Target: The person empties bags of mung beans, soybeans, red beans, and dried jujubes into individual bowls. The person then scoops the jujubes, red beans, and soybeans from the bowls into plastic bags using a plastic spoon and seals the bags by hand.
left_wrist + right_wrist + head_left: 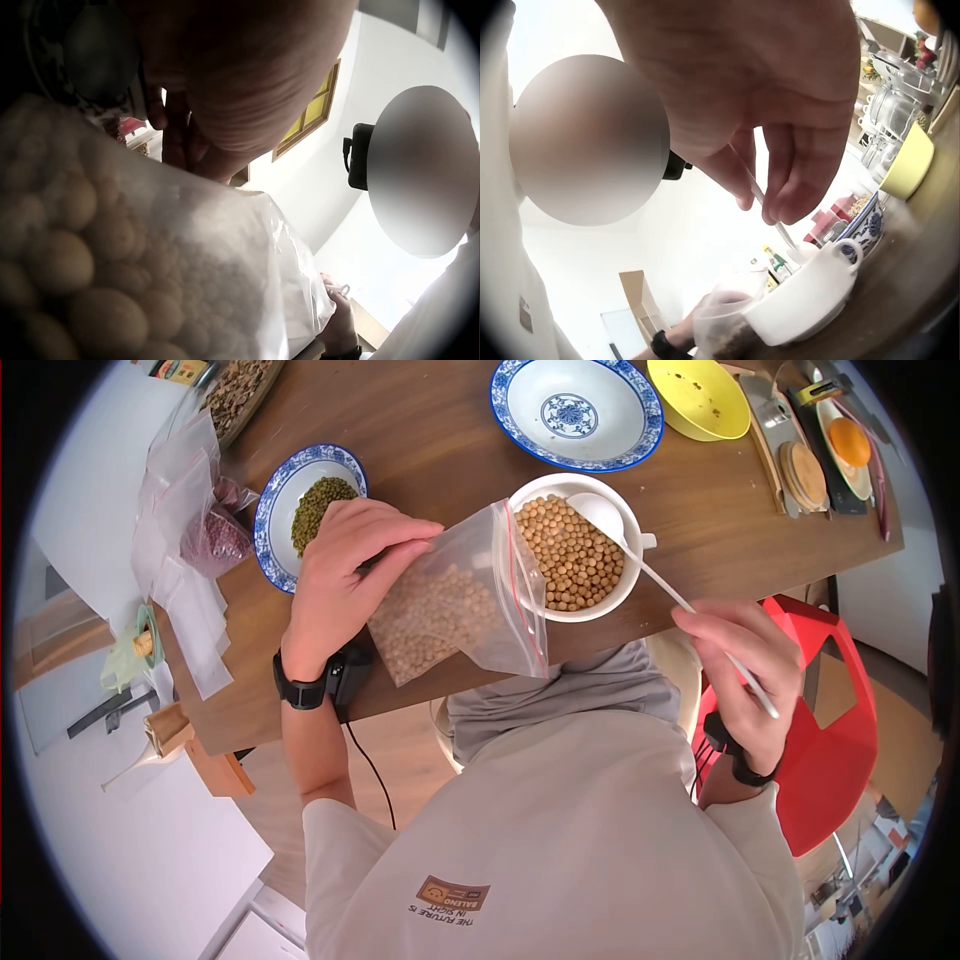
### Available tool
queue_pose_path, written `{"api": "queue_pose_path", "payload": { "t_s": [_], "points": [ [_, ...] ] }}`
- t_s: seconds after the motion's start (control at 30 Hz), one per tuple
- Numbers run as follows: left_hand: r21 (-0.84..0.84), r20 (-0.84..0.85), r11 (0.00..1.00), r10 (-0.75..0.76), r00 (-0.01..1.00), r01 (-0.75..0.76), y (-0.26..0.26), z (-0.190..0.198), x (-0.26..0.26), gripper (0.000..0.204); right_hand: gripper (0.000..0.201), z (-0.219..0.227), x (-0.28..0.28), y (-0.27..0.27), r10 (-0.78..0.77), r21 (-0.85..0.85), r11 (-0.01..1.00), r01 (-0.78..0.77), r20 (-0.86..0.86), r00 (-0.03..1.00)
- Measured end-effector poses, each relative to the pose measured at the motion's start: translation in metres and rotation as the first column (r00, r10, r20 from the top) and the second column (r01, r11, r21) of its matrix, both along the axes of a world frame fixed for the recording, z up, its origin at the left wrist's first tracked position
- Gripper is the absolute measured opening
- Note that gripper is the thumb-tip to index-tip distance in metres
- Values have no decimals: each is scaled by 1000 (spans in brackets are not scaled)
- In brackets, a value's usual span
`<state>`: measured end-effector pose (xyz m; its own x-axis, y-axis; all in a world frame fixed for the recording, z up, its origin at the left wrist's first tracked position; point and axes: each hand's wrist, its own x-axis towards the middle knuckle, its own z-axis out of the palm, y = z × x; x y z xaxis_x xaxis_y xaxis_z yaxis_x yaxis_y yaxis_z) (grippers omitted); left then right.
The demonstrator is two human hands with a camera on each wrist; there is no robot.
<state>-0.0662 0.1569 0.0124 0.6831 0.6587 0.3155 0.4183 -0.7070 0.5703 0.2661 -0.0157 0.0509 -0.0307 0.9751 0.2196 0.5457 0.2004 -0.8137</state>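
Note:
My left hand (350, 575) pinches the upper edge of a clear zip bag (425, 622), which is partly filled with round beige beans like chickpeas. The bag leans over the table, its red-lined mouth overlapping the left side of a white handled bowl (641, 575). More of the same beans (575, 565) fill that bowl. A white spoon (655, 575) is gripped by its handle in my right hand (750, 670), its head lying over the beans. In the left wrist view the bag (150, 255) looms close, hiding part of the fingers.
Left of the bag stands a blue-and-white bowl (268, 525) with green beans. Behind the white bowl are a patterned plate (515, 420) and a yellow bowl (735, 425). Plastic bags (165, 530) lie at the left; a red chair (850, 760) stands at the right.

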Motion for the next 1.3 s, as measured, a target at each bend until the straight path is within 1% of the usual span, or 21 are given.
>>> {"api": "queue_pose_path", "payload": {
  "t_s": [0.03, 0.1, 0.17, 0.23, 0.3, 0.37, 0.4, 0.47, 0.6, 0.63, 0.7, 0.73, 0.77, 0.83, 0.87, 0.93, 1.07, 1.13, 1.17, 1.23, 1.3],
  "points": [
    [-1, -2, 1000, 2, 1000, -2, 0, 0, 0, 16, 31, -2, -1, 3, -4, 1, 1000, 4, 0, 1000],
    [-4, -2, 1000, -1, 1000, 1, 1, -1, 0, 16, 33, -11, -3, 7, 93, 46, 994, -98, 93, 991],
    [-8, -2, 1000, -6, 1000, 6, 1, -1, 0, 16, 33, -18, -7, 6, 116, 45, 992, -120, 82, 990],
    [-19, -7, 1000, 4, 1000, -4, 1, -1, 0, 17, 33, -20, -11, 5, 133, -9, 991, -134, -56, 990],
    [-19, -9, 1000, 0, 1000, 0, 1, -1, 0, 17, 28, -20, -11, 4, 118, -1, 993, -119, -57, 991],
    [-19, -12, 1000, 3, 1000, -3, 1, -1, -1, 17, 21, -22, -9, 1, 25, -78, 996, -39, -180, 983],
    [-17, -7, 1000, 0, 1000, 0, 1, -1, -1, 17, 21, -21, -9, 0, 28, -79, 996, -43, -180, 983],
    [-16, -2, 1000, 0, 1000, 0, 1, -1, -1, 17, 17, -18, -9, -4, -85, -105, 993, 49, -369, 926],
    [-17, -8, 1000, 0, 1000, 0, 1, -1, -1, 17, 16, -2, -15, -7, -109, -99, 992, 72, -449, 887],
    [-18, -8, 1000, -1, 1000, 1, 1, -1, -1, 18, 16, -2, -16, -6, -110, -99, 992, 73, -449, 887],
    [-22, -8, 1000, -1, 1000, 1, 1, -2, -1, 18, 14, -2, -18, -5, 38, -33, 998, -59, -447, 894],
    [-25, -6, 1000, 1, 1000, -2, 1, -2, -1, 18, 12, 2, -19, -5, 71, -77, 991, -111, -408, 910],
    [-25, -6, 1000, -2, 1000, 2, 1, -2, -1, 18, 14, 0, -22, -2, 152, -50, 982, -184, -379, 913],
    [-29, -4, 1000, 5, 1000, -5, 1, -2, -1, 18, 18, -6, -31, 1, 230, 12, 970, -242, -360, 904],
    [-29, -5, 1000, 4, 1000, -5, 1, -2, -1, 18, 18, -8, -31, 1, 230, 12, 970, -242, -360, 904],
    [-29, -4, 1000, 2, 1000, -2, 1, -1, -1, 17, 21, -10, -31, 1, 329, 84, 944, -319, -157, 931],
    [-10, -1, 1000, -1, 1000, 1, 1, -1, -1, 17, 22, -2, -2, -3, 308, 32, 950, -309, -226, 924],
    [-3, 3, 1000, -7, 1000, 7, 1, -1, -1, 17, 25, 2, 8, -5, 143, 3, 989, -146, -201, 969],
    [-2, 4, 1000, -8, 1000, 8, 1, -1, -1, 17, 25, 1, 6, -4, 143, 4, 989, -146, -200, 969],
    [5, -4, 1000, 1, 1000, -1, 1, -1, 0, 16, 24, -4, 0, 0, -39, -14, 999, 38, -36, 999],
    [-6, -4, 1000, 2, 1000, -2, 1, -1, 0, 15, 23, -14, -1, 5, -27, -1, 1000, 26, -14, 1000]
  ]
}}
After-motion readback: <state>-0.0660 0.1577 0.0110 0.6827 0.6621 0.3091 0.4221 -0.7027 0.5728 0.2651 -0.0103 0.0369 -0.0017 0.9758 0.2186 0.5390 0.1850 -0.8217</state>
